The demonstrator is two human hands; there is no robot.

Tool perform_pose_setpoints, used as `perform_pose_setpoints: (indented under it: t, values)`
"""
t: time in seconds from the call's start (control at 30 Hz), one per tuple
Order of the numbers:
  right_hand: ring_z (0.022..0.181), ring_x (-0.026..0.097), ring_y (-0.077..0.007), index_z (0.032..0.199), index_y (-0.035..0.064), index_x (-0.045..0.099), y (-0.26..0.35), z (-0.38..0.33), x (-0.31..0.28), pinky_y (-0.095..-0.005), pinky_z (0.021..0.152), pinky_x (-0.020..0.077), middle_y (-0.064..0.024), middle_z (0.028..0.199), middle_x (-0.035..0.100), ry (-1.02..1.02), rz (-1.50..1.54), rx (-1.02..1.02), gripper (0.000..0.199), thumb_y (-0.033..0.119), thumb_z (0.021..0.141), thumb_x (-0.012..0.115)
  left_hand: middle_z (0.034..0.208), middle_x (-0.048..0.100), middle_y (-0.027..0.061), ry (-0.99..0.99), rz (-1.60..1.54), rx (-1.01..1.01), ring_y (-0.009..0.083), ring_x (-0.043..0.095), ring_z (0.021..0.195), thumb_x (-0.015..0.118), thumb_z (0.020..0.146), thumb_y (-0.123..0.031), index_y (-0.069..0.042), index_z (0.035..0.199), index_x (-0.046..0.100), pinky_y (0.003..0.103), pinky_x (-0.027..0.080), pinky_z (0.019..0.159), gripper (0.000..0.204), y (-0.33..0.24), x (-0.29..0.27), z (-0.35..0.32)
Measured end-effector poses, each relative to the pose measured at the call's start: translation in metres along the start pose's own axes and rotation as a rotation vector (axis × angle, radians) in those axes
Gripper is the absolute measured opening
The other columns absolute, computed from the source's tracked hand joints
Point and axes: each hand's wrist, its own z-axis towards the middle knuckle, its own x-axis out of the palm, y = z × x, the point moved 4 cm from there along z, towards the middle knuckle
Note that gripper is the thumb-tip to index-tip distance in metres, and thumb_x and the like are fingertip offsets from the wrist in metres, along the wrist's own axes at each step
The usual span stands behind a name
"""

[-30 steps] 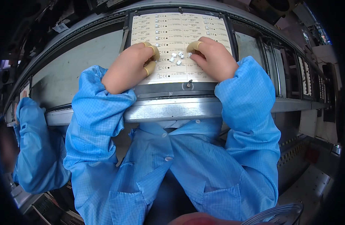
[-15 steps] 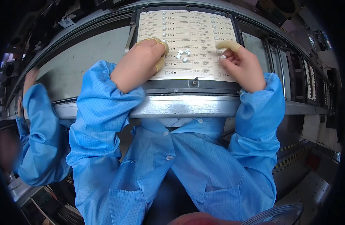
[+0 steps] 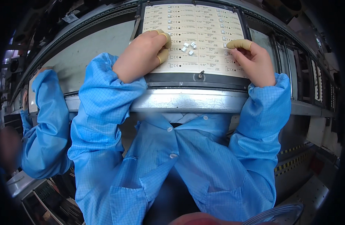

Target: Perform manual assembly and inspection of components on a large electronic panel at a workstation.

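Observation:
A cream circuit board panel with printed rows lies in a black frame in front of me. Small white connectors sit in two columns on it, and several loose white connectors form a little pile near its middle. My left hand, with yellow finger cots, rests on the panel's left side, fingers curled together; whatever they hold is hidden. Over the right column, my right hand has its cotted index finger at a white connector and its thumb close below, fingers closed around that spot.
A metal rail runs along the near side of the frame. Dark knobs stand on the frame's edge. To the left, a co-worker's blue sleeve reaches toward the same line. A grey conveyor surface stretches left of the frame.
The panel and frame appear shifted slightly up and right in the picture. My right hand has brought the small white connector from its fingertips to the right column. My left hand stays at the left column.

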Motion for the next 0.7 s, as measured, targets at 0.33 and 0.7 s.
perform_pose_setpoints:
  t: [0.33,0.7]
  values:
    - [0.071,0.053,-0.0070,0.107,0.0040,0.061,-0.005,0.001,0.000,-0.0202,0.064,0.0450,-0.0020,0.083,0.061,-0.041,-0.089,-0.044,0.021,0.009,0.086,0.057,0.080,0.057,0.0154,-0.005,0.050,0.017,0.0325,0.056,0.080,0.060,0.076,-0.007,0.000,0.087,0.056,0.038,0.047,0.072,0.014,-0.003,-0.001,0.002]
    - [0.067,0.052,-0.0052,0.103,0.0010,0.061,0.002,0.002,0.000,-0.0181,0.064,0.0439,-0.0011,0.081,0.060,0.009,-0.103,0.003,0.019,0.007,0.086,0.058,0.085,0.058,0.0128,-0.007,0.022,0.127,0.0306,0.057,0.080,0.062,0.076,-0.010,-0.002,0.085,0.060,0.038,0.047,0.071,0.013,-0.002,-0.010,0.005]
